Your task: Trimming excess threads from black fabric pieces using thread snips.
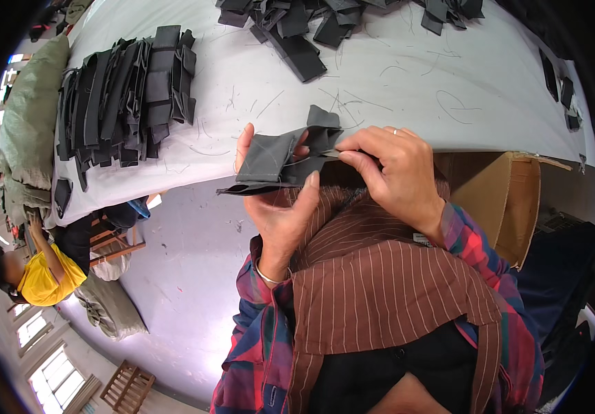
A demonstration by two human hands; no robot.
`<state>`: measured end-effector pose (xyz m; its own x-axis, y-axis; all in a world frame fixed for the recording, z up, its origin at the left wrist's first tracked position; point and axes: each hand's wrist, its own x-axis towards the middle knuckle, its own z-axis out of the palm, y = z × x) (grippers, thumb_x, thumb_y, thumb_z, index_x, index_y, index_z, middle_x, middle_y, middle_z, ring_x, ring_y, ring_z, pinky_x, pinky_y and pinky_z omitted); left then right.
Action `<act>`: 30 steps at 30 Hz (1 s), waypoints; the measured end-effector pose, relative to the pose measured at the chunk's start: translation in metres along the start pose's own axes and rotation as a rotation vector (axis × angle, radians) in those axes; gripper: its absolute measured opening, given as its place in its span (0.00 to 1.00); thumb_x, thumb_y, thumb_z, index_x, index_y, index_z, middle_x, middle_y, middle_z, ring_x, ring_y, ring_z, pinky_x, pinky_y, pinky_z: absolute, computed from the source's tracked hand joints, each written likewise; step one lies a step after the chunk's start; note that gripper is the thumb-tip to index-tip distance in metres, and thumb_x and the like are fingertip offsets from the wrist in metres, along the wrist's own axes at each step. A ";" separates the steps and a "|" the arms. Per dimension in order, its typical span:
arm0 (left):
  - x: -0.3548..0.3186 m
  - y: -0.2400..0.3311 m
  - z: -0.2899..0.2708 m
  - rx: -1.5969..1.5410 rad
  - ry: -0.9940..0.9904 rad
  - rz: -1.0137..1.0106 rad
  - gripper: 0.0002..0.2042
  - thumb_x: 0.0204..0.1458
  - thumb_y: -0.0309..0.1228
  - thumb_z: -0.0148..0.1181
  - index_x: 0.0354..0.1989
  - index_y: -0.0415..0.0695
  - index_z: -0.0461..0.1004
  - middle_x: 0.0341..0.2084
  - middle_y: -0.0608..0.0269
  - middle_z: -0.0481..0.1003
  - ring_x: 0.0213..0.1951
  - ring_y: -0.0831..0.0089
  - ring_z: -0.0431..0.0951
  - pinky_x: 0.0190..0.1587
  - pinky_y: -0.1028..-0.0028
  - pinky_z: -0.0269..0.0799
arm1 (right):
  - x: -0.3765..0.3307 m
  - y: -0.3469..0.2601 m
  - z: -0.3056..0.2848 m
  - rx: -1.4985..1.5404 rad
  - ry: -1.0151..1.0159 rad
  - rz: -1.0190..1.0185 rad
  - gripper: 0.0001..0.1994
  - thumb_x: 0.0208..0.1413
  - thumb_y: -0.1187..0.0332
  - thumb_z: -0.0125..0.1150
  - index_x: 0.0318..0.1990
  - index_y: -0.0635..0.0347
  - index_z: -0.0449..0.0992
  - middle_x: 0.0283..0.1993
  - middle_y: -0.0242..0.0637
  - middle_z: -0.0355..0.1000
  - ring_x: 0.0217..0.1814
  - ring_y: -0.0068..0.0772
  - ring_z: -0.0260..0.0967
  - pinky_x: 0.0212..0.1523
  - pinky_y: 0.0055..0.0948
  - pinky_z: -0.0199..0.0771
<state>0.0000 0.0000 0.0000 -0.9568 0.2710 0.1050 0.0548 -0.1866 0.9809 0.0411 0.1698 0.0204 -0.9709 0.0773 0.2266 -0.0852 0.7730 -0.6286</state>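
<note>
In front of my body, just off the near edge of the table, a folded dark grey fabric piece [268, 155] with stitched seams is held up. My left hand [277, 214] grips it from below, thumb at its near side and fingers behind it. At its right end my right hand [390, 172] pinches the cloth's edge between thumb and fingertips. A small pale sliver shows at those fingertips, too small to make out. The fabric hides part of my left fingers.
On the white-covered table [408, 103] lie a row of stacked dark fabric pieces [128, 96] at left and a loose heap [297, 34] at the far side. Loose threads are scattered about. A cardboard box [518, 207] stands at right. A person in yellow [53, 276] is at far left.
</note>
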 end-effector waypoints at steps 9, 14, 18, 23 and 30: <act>0.001 -0.004 0.001 0.015 0.043 0.001 0.45 0.41 0.12 0.62 0.68 0.38 0.42 0.45 0.55 0.71 0.47 0.73 0.72 0.54 0.73 0.68 | 0.011 -0.010 0.014 -0.137 0.090 -0.134 0.05 0.46 0.70 0.61 0.31 0.56 0.74 0.25 0.33 0.69 0.28 0.37 0.69 0.30 0.35 0.67; 0.002 -0.006 0.002 -0.065 0.041 -0.030 0.46 0.41 0.12 0.62 0.69 0.39 0.41 0.46 0.55 0.71 0.48 0.72 0.72 0.54 0.72 0.68 | 0.016 -0.012 0.023 -0.190 0.023 -0.134 0.04 0.47 0.70 0.61 0.29 0.57 0.73 0.24 0.34 0.68 0.28 0.38 0.70 0.29 0.35 0.66; 0.002 -0.006 -0.001 -0.033 0.049 -0.037 0.46 0.42 0.12 0.62 0.69 0.40 0.41 0.46 0.54 0.71 0.48 0.71 0.72 0.55 0.72 0.68 | 0.018 -0.013 0.025 -0.166 0.027 -0.140 0.04 0.46 0.71 0.62 0.29 0.57 0.72 0.23 0.34 0.68 0.27 0.38 0.70 0.28 0.35 0.66; 0.002 -0.006 0.000 -0.052 0.039 -0.028 0.46 0.42 0.13 0.62 0.69 0.40 0.40 0.48 0.52 0.70 0.49 0.70 0.72 0.55 0.71 0.68 | 0.018 -0.010 0.026 -0.124 0.051 -0.103 0.04 0.47 0.70 0.61 0.28 0.57 0.73 0.22 0.34 0.68 0.26 0.39 0.69 0.28 0.36 0.66; 0.005 -0.007 -0.001 -0.016 0.040 -0.024 0.45 0.43 0.14 0.62 0.69 0.41 0.42 0.49 0.50 0.71 0.49 0.67 0.73 0.57 0.67 0.67 | 0.018 -0.010 0.030 -0.134 0.073 -0.093 0.04 0.48 0.69 0.61 0.28 0.56 0.73 0.23 0.33 0.70 0.26 0.38 0.71 0.28 0.35 0.67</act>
<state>-0.0052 0.0017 -0.0064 -0.9685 0.2378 0.0743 0.0272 -0.1958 0.9803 0.0182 0.1450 0.0083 -0.9409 0.0433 0.3358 -0.1386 0.8557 -0.4986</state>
